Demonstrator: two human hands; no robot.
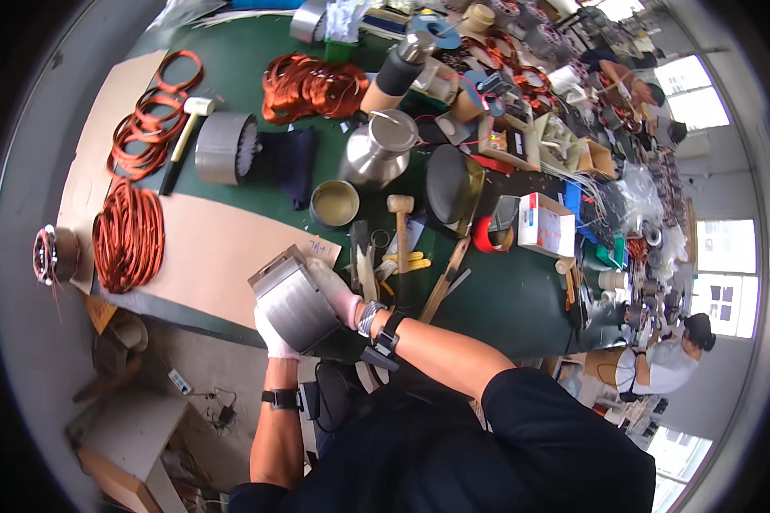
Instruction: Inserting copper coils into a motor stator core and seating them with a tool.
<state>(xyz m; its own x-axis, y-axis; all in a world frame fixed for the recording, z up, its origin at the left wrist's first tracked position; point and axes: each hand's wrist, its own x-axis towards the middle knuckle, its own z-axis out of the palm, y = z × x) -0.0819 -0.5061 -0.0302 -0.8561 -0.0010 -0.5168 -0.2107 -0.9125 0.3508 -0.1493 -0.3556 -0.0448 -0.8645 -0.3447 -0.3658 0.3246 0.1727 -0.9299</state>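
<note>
Both my hands wear pale gloves and grip a grey steel motor stator housing [295, 306], held tilted over the table's near edge. My left hand [275, 335] supports its lower left side, the fingers partly hidden by the metal. On the upper right side lies my right hand [334, 291], wrapped round the rim. Under and behind the housing spreads a brown paper sheet [210, 244]. A similar steel stator [222, 147], with white pieces round its inner edge, lies farther back beside a dark cloth [287, 162].
Copper coil bundles [128, 235] and a white-headed hammer [188, 132] lie left. Across the green table [522, 295] are a wooden mallet [400, 227], a metal jug [376, 154], a round tin [334, 203] and a white box [546, 225]. Co-workers [659, 363] appear at far right.
</note>
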